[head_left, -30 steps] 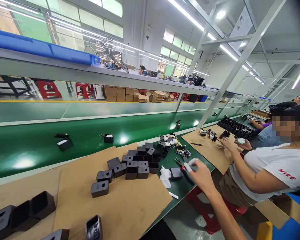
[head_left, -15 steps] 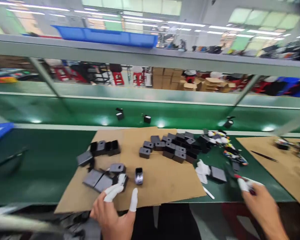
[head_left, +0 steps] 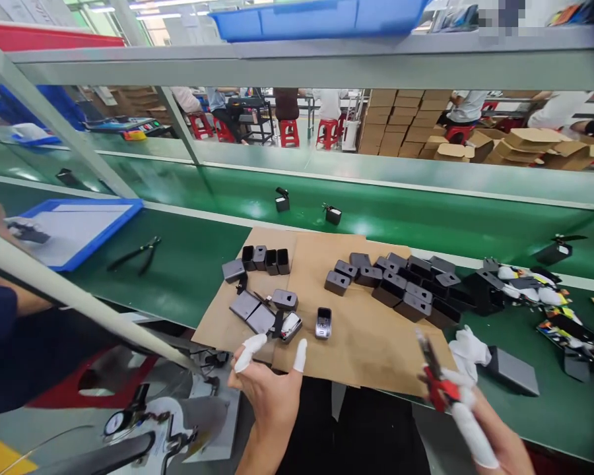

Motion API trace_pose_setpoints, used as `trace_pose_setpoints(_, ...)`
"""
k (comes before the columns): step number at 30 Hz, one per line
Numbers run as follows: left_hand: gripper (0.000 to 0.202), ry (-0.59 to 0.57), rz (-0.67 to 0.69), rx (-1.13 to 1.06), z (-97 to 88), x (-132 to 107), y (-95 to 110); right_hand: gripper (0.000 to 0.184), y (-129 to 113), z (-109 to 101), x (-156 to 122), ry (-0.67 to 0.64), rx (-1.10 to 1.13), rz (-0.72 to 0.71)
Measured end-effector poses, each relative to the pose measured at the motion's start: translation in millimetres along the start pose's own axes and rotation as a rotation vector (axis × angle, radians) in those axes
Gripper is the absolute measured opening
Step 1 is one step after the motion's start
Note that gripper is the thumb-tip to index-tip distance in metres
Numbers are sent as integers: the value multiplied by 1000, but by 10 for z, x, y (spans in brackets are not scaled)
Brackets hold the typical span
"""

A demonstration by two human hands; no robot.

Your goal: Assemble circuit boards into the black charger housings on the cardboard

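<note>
Metal pliers with red handles (head_left: 438, 389), slightly blurred, are grasped by the fingers of the right hand (head_left: 485, 422) and held with their tips pointed away; the fingers of the left hand (head_left: 272, 396), capped with white covers (head_left: 251, 349), are spread and released; an open black box filled with white parts (head_left: 290, 327) is seen just beyond them on a brown cardboard sheet (head_left: 356, 356), though contact cannot be told; a glossy, rounded dark housing (head_left: 323, 323) is set beyond the left thumb, to its right; matte black plastic boxes (head_left: 390, 290) are clustered farther off, between both hands' fingers; a crumpled white cloth (head_left: 468, 353) is placed just beyond the right fingers.
</note>
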State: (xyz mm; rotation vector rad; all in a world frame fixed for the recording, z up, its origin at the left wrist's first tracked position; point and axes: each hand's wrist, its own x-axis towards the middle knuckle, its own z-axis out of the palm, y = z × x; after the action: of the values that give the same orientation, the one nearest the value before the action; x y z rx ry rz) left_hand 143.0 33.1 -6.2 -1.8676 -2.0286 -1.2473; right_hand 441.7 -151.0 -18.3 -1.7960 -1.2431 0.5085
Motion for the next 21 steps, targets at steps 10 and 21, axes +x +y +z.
trace_pose_setpoints(10, 53, -295, -33, 241, 143, 34, 168, 37, -583, 373, 449, -344, 147, -12)
trace_pose_setpoints(21, 45, -111, -27, -122, 38, 61, -144, 44, -1064, 969, 681, -625, 489, 118)
